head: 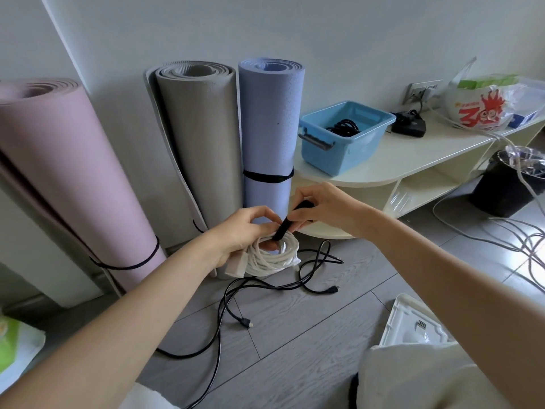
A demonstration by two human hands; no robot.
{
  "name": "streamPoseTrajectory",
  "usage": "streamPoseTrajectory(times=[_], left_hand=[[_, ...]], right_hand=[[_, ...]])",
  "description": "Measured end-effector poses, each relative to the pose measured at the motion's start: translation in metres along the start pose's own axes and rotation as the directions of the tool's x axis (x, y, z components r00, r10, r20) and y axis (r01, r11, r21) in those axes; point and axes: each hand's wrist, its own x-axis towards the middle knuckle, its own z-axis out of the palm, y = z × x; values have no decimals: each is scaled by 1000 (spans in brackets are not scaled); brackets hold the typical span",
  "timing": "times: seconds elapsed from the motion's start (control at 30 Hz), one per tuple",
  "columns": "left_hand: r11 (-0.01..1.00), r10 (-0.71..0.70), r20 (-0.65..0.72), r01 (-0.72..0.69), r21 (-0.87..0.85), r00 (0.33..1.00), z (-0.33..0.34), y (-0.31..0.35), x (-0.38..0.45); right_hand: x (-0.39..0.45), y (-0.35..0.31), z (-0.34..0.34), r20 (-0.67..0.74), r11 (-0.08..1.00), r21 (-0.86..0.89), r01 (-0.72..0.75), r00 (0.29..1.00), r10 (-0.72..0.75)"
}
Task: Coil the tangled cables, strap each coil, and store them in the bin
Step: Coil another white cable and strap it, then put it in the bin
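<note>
The person's left hand (236,231) grips a coil of thick white cable (272,255) with its fingers curled through the loops, holding it up above the grey wood-plank floor (295,335). A flat white plug block (236,265) hangs from the coil just under that palm. The right hand (324,209) pinches a black fabric strap (284,224) between thumb and fingertips, the strap running down at a slant to touch the top of the coil. Below the coil a loose black cable (233,308) sprawls across the floor, tangled, with a plug showing at each of two ends. Behind the hands, three rolled exercise mats stand against the wall: a pink one (67,178), a grey one (200,143) and a lavender one (269,128). To the right, on the cream rounded counter (413,160), sits a light blue plastic bin (342,137) with a grey handle; a coiled black cable (345,126) already lies inside it. A printed plastic bag (483,107) stands farther along the counter.
</note>
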Motion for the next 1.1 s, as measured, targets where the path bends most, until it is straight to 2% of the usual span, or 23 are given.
streamPoseTrajectory(times=[0.13,0.23,0.4,0.53,0.73,0.9,1.1], left_hand=[[998,69,10,-69,-1,998,2,4,-3],[989,149,1,-148,26,989,2,7,-3],[971,216,34,-218,100,976,0,11,-5],[956,269,91,-277,97,959,-2,14,-7],[926,362,131,-372,60,923,-1,20,-12],[930,358,175,-366,13,917,-2,20,-16],[937,317,246,-342,67,916,2,22,-17]], right_hand=[[-2,1,-4,18,969,241,-57,998,55],[-3,1,-4,38,889,445,-106,994,99],[-1,3,-2,70,806,570,-161,987,148],[-1,2,-3,130,778,584,-230,973,191],[-1,-3,-2,126,773,598,-213,977,172],[-2,-3,-3,111,756,626,-194,981,160],[2,6,-2,47,809,550,-205,975,215]])
